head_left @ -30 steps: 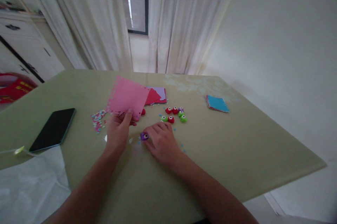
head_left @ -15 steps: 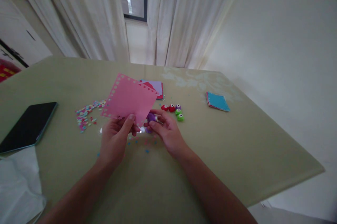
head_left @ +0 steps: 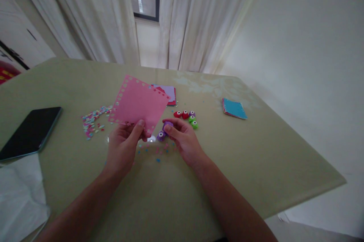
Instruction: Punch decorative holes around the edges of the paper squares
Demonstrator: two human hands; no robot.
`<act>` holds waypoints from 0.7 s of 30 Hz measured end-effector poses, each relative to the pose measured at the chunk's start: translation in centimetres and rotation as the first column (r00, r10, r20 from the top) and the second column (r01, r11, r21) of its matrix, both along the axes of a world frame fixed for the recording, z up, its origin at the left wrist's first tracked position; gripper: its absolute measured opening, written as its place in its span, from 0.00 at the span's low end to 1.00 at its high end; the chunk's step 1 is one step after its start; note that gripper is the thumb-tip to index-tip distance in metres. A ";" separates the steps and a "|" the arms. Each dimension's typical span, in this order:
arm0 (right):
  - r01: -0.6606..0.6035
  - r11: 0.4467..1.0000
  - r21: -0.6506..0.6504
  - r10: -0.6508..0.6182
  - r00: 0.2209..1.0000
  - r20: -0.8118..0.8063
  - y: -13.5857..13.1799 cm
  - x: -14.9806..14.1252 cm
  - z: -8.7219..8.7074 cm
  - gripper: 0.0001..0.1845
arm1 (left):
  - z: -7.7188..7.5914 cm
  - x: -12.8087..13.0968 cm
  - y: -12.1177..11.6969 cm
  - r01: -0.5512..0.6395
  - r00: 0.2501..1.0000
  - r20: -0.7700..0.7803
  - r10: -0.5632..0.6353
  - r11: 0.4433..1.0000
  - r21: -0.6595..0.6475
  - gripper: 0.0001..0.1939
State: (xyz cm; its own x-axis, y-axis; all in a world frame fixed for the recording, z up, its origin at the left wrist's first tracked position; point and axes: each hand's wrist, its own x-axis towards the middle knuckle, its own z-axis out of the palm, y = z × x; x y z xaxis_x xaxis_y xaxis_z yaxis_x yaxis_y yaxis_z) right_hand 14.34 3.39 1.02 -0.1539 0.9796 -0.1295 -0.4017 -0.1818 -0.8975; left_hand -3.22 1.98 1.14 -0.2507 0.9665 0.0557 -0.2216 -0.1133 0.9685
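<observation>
Between the thumb and fingers of my left hand is a square sheet of pink paper, held up at a tilt by its near edge. Small cut-out shapes run along its edges. My right hand is closed on a small purple craft punch, just right of the sheet's near corner and apart from it. Directly below that, another purple punch with an eye on it shows at the table. Tiny blue and pink paper bits are scattered beneath my hands.
Red punches, a purple one and green ones stand beyond my right hand. Behind the sheet lie stacked paper squares; a blue-topped stack is right. Confetti, a dark tablet and white tissue lie left.
My right hand has drawn the purple punch slightly off the sheet's corner. The pink sheet has risen a little, and the eyed purple punch below shows more plainly.
</observation>
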 end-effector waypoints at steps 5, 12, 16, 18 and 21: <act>-0.014 1.000 -0.010 0.013 0.999 -0.038 0.1 0.0 0.0 0.25 | 0.4 0.1 -0.3 -0.010 0.993 -0.114 0.013 1.000 0.024 0.11; -0.086 0.995 0.052 0.084 0.996 0.034 -0.3 0.0 0.1 0.26 | 1.3 0.3 -0.6 0.053 0.968 -0.246 -0.040 0.998 0.047 0.14; -0.103 0.993 0.050 0.103 0.995 0.003 -0.4 0.0 0.3 0.26 | 1.4 0.4 -0.6 0.054 0.965 -0.258 -0.040 0.997 0.047 0.13; -0.096 0.994 0.043 0.096 0.995 -0.014 -0.3 0.0 0.3 0.26 | 1.5 0.5 -0.5 0.047 0.965 -0.262 -0.033 0.998 0.047 0.13; -0.060 0.997 0.043 0.061 0.997 -0.035 -0.2 0.0 0.1 0.26 | 1.3 0.5 -0.5 0.058 0.960 -0.276 -0.042 0.997 0.052 0.13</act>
State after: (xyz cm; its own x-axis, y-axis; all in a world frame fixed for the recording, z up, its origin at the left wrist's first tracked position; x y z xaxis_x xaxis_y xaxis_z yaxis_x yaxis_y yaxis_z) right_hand 14.31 3.16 1.15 -0.2169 0.9728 -0.0813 -0.4240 -0.1689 -0.8898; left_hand -2.71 1.43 2.44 -0.1693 0.9703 0.1728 0.0447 -0.1676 0.9848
